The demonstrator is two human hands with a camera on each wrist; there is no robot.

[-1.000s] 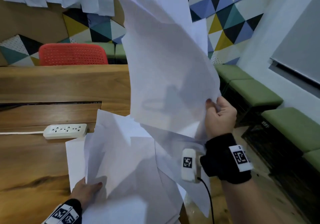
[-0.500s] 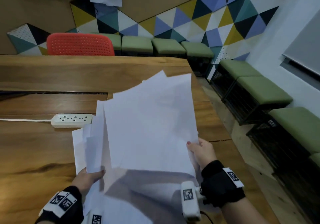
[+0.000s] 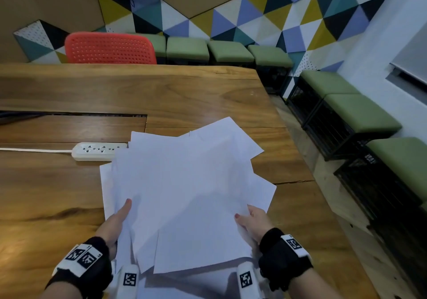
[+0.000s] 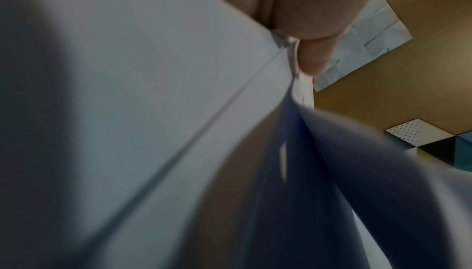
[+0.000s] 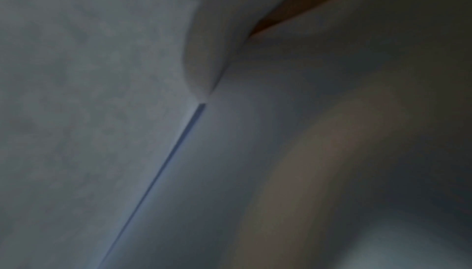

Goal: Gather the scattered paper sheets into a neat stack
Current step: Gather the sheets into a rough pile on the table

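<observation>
A loose, fanned pile of white paper sheets (image 3: 184, 194) lies over the wooden table (image 3: 208, 95), its corners sticking out at different angles. My left hand (image 3: 117, 220) holds the pile's left edge, thumb lying on top and fingers hidden beneath. On the right edge, my right hand (image 3: 250, 220) grips the sheets with its thumb on top. In the left wrist view the paper sheets (image 4: 127, 111) fill most of the frame, with fingers (image 4: 306, 10) pressed against them. Blurred paper sheets (image 5: 102, 91) cover the right wrist view.
A white power strip (image 3: 99, 151) with its cord lies just left of the pile's far corner. A cable slot (image 3: 69, 114) runs across the table behind it. A red chair (image 3: 108, 48) stands at the far side. Green stools (image 3: 360, 116) line the walls beyond the table's right edge.
My right hand brought the raised sheets down onto the pile. Both hands now hold the pile's sides low over the table, and my left thumb has moved on top.
</observation>
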